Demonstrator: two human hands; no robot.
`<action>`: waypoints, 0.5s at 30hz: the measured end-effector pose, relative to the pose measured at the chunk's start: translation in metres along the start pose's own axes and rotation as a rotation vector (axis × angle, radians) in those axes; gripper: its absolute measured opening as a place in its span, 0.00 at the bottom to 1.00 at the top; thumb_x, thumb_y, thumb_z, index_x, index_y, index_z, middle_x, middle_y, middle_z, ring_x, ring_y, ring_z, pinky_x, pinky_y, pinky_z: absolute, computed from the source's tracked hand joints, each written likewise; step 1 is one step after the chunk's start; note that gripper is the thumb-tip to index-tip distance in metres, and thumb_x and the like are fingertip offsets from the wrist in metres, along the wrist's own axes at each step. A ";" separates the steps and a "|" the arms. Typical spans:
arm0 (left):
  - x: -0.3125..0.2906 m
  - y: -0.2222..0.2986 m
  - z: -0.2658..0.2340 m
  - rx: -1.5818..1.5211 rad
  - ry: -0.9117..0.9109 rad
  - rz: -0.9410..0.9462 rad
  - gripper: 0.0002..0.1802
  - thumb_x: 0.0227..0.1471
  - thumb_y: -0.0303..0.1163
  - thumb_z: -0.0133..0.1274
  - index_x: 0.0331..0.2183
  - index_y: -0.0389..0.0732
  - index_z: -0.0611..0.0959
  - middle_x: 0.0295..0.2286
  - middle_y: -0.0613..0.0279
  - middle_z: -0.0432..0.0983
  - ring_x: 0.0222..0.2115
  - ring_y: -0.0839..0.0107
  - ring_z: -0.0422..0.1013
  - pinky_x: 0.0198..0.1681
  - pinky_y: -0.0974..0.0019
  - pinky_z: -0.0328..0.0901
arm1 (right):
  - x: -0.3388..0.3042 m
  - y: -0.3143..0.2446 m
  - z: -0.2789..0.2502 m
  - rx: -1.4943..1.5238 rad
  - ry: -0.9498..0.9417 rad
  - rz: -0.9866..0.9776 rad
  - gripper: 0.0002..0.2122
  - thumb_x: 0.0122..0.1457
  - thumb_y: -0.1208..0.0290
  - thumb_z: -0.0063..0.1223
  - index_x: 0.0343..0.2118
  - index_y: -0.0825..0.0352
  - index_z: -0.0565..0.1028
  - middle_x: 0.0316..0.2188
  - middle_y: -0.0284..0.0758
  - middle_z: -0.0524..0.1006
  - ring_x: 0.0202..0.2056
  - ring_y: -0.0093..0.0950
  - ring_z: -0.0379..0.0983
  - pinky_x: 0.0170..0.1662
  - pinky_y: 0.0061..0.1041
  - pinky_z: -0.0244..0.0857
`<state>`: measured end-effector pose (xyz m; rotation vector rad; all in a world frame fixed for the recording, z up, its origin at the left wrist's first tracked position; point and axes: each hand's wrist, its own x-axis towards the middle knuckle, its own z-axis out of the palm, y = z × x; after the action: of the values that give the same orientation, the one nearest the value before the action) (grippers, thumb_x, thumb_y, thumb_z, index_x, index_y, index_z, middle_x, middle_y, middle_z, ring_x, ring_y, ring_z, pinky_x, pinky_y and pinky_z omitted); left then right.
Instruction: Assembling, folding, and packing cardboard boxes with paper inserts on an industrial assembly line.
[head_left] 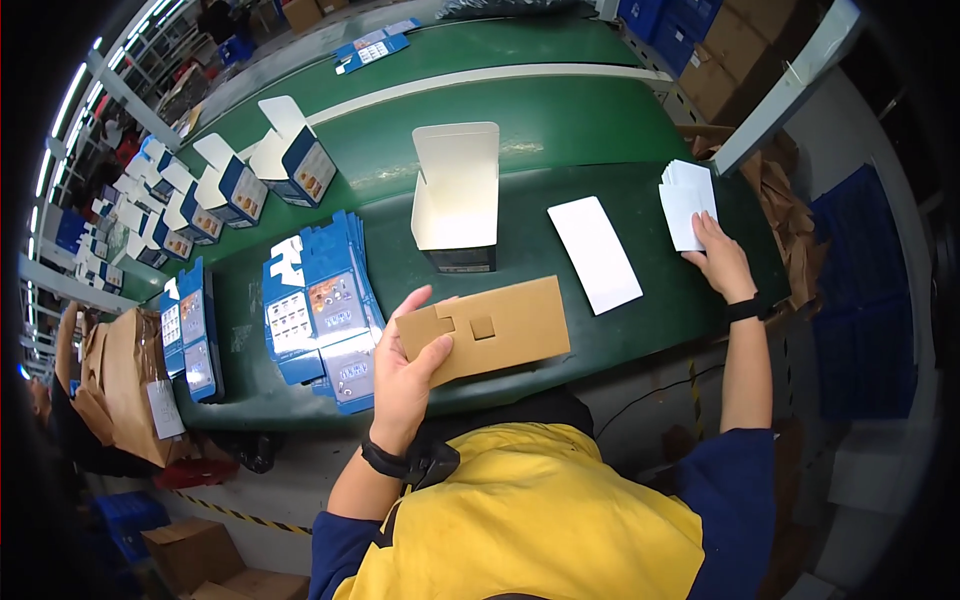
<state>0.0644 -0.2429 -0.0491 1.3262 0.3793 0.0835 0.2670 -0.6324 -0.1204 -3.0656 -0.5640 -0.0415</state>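
Our left hand (403, 378) grips a brown box (525, 330); our right hand (725, 268), pinch unclear, touches white leaflets (685, 195) stretching lengthwise away.

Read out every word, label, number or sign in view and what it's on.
Nothing reads clearly.
Flat blue cartons: lettering too small and blurred.
Central open box: print too small.
Row of open boxes: print too small.
White sheet on the brown paper sack: marks too blurred.
Brown cardboard box in the left hand: no print visible.
White leaflets at the right hand: none discernible.
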 end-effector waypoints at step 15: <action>0.003 0.001 0.015 0.169 0.051 0.174 0.26 0.53 0.24 0.49 0.54 0.38 0.63 0.40 0.60 0.69 0.41 0.75 0.66 0.46 0.72 0.62 | -0.037 -0.106 -0.062 1.438 0.267 0.038 0.11 0.59 0.73 0.50 0.40 0.75 0.72 0.28 0.31 0.77 0.30 0.15 0.69 0.32 0.19 0.64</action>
<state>0.0718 -0.2562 -0.0460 1.5250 0.3185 0.2353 0.1929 -0.5481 -0.0571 -1.6303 -0.2802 -0.0242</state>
